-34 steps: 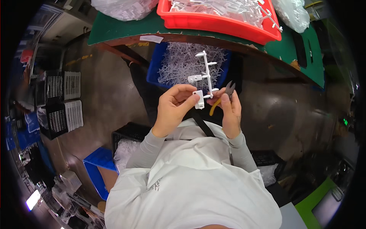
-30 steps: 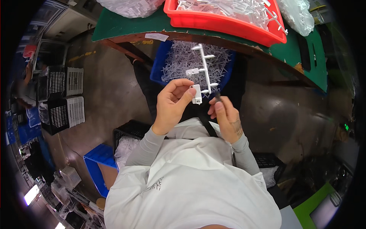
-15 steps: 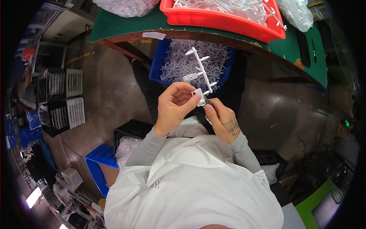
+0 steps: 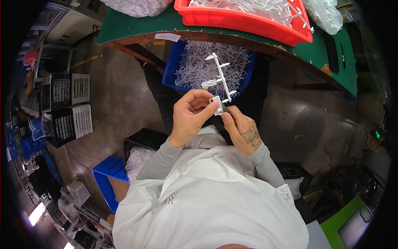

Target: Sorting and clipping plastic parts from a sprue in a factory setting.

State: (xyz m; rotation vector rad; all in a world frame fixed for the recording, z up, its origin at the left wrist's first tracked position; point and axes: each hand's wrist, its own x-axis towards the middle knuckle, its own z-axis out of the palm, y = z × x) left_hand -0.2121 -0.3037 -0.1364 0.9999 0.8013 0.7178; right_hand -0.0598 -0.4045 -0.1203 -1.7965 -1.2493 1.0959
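Observation:
My left hand (image 4: 189,119) pinches a small white plastic piece (image 4: 217,110) between thumb and fingers. The piece sits at the near end of a white plastic sprue (image 4: 223,78), a thin stem with short pointed side branches. Another flat white piece (image 4: 208,84) with a hole hangs from the sprue's left side. In my right hand (image 4: 242,133) is a small dark cutting tool (image 4: 225,108), mostly hidden by the fingers, with its tip against the joint of piece and sprue. Below the sprue, a blue bin (image 4: 168,74) is filled with loose white sprues.
A red tray (image 4: 244,28) heaped with white parts stands on the green table (image 4: 137,28), between two clear plastic bags. Black and grey crates (image 4: 82,120) are stacked at left. Beside me are a blue crate (image 4: 99,174) and a black crate (image 4: 141,139) with a bag.
The sprue has shifted very slightly to the right in the picture. Both hands keep their hold in almost the same place.

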